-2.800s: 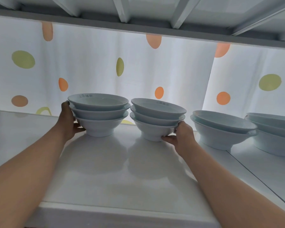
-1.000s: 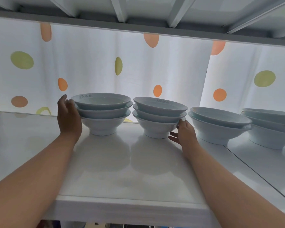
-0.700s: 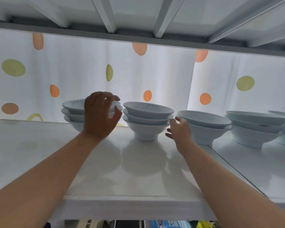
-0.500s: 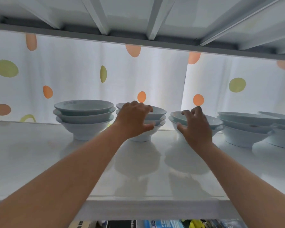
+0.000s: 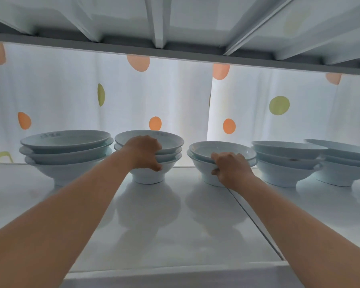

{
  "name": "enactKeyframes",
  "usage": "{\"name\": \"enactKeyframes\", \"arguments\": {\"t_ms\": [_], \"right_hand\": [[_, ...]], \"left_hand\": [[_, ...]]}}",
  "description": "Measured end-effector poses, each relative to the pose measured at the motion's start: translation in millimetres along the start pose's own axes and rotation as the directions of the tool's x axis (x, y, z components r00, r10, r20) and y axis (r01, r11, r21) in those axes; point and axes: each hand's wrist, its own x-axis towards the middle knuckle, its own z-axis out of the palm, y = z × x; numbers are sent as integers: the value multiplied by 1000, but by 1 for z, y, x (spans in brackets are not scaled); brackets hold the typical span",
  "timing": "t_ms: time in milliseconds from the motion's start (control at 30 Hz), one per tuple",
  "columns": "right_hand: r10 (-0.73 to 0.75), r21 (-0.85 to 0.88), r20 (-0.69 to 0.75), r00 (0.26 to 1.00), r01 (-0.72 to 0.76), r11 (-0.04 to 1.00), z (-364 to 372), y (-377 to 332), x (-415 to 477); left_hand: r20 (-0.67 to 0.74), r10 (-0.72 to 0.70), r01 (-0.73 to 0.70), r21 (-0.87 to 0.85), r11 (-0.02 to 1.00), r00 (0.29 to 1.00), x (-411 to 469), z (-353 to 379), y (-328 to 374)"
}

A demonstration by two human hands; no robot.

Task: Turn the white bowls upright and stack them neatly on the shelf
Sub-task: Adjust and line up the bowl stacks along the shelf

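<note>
Head view. Left grip [image 5: 144,151]: closed over the near side of the second stack from the left, a three-high stack of white glazed ceramic bowls [image 5: 150,154]; fingers are curled over the rims, the thumb is pressed low against the bottom bowl's wall. Right grip [image 5: 230,167]: closed on the near rim and wall of the third stack, a two-high stack of white footed bowls [image 5: 220,156]; fingertips are hooked at the rim line, the palm is set against the lower bowl.

Both holds are taken from the front at rim height. Judged purpose: the stacks are being steadied and nudged into line along the back of the white laminate shelf [image 5: 164,225], with each stack clamped as one unit so the bowls cannot slip apart.

All bowls are seen upright, mouths up, nested on small round feet. A three-high stack of wider white bowls [image 5: 66,150] stands at far left, untouched, just beside the left-held stack. Further white bowl stacks [image 5: 285,163] stand to the right, rims close together. Faint lettering is seen inside some top bowls; unreadable. A white curtain with orange and green dots [image 5: 154,96] hangs behind. Task judged nearly complete; only alignment appears to be left.
</note>
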Motion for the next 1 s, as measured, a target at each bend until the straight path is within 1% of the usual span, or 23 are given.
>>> {"name": "enactKeyframes", "arguments": {"t_ms": [67,167,500,567,667,767,833,867,933,1000], "right_hand": [[-11,-14,-19,1000,11,1000,3,2,0],[-5,19,-25,1000,5,1000,3,5,2],[3,78,-2,1000,-2,997,3,8,10],[2,111,10,1000,-3,994,2,9,11],[-11,137,18,1000,9,991,0,12,9],[-11,190,-41,999,19,982,-5,11,5],[-12,212,-91,996,31,977,-8,12,3],[-11,224,-105,994,34,974,-11,14,1],[-10,227,-97,995,32,973,-16,18,-2],[-13,183,-44,999,21,983,-19,24,-5]], "left_hand": [[-25,-13,12,-29,1000,1000,2,5,3],[-51,-2,1,-33,999,999,7,9,10],[-80,-12,5,-80,997,997,8,6,9],[-72,-3,-6,-125,992,997,8,6,8],[-79,-41,21,-237,971,996,10,6,6],[-75,-75,57,-217,975,994,11,6,10],[-65,-108,96,-165,982,992,9,2,16],[-92,-121,109,-133,985,988,8,0,20],[-226,-121,98,-110,989,967,7,-2,28],[-329,-62,25,-117,993,942,9,-3,39]]}}
